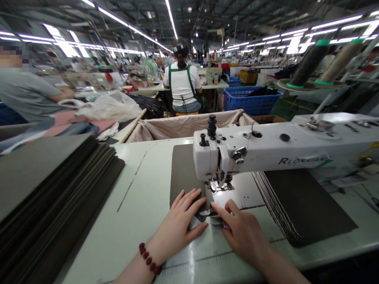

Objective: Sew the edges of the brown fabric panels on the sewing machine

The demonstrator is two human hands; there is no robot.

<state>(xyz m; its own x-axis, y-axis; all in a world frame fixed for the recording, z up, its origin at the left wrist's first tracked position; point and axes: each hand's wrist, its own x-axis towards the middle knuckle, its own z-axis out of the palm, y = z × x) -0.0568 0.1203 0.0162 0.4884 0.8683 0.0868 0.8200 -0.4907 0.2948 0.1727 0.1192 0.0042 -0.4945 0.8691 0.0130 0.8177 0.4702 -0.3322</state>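
A flat dark grey panel [185, 167] lies on the table, its right edge beside the needle area of the white sewing machine [237, 152]. My left hand [185, 215], with a dark red bead bracelet at the wrist, presses on the panel's near part, fingers spread. My right hand [241, 228] is at the panel's near right corner, index finger stretched to its edge and the other fingers curled. Under those fingers shows a small metal tool with a purple part [226, 227], apparently thread snips, mostly hidden by the hand. The presser foot [220, 187] is just beyond both hands.
A tall stack of dark grey panels [59, 177] stands at the left. Another stack [308, 205] lies right, partly under the machine arm. Beyond the table are a cloth-lined bin [174, 128], a blue basket [251, 100] and a seated person [182, 85]. Thread cones [310, 65] stand upper right.
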